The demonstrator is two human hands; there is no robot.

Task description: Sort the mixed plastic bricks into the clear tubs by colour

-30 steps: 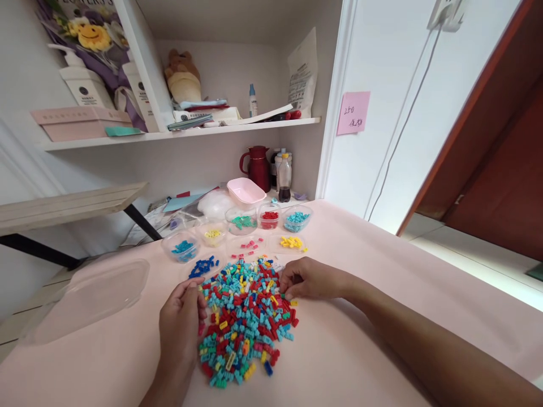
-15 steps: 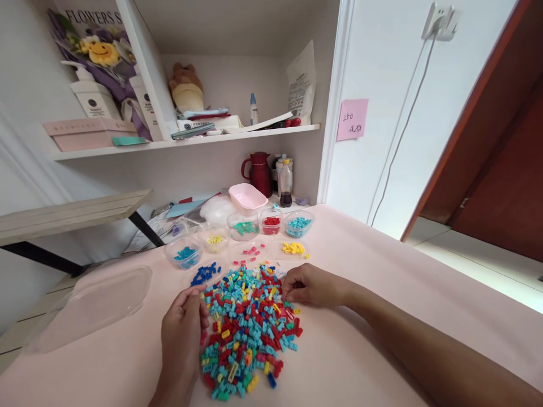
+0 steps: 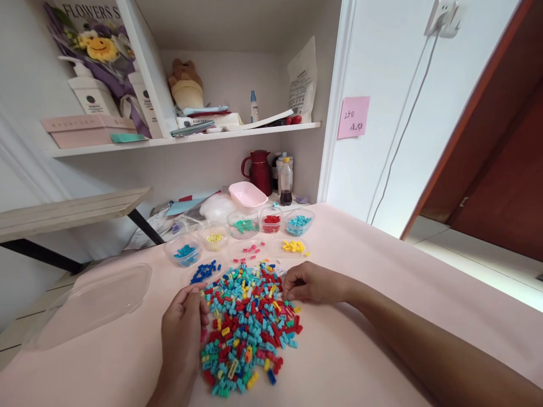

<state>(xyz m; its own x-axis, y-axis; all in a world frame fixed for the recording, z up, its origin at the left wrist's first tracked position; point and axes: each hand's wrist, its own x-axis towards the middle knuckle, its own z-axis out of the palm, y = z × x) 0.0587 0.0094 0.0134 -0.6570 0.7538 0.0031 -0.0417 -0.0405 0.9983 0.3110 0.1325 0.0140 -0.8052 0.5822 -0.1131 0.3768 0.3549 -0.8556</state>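
Pink counter is carrying a brick pile stretching lengthwise away from the person, toward the sorting cups. Left hand is resting at its left edge, fingers loosely curled; can't tell if it's holding anything. Right hand is pinching at bricks on the right edge.

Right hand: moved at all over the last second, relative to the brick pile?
No. The right hand sits at the pile's upper right edge, fingertips at the bricks, just as before; the slight shift in the picture is the camera, since the red jug shifts with it.

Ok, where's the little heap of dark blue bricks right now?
In the head view the dark blue bricks lie loose on the table, just beyond the left hand, at the far left edge of the mixed pile, in front of the tub of lighter blue bricks.
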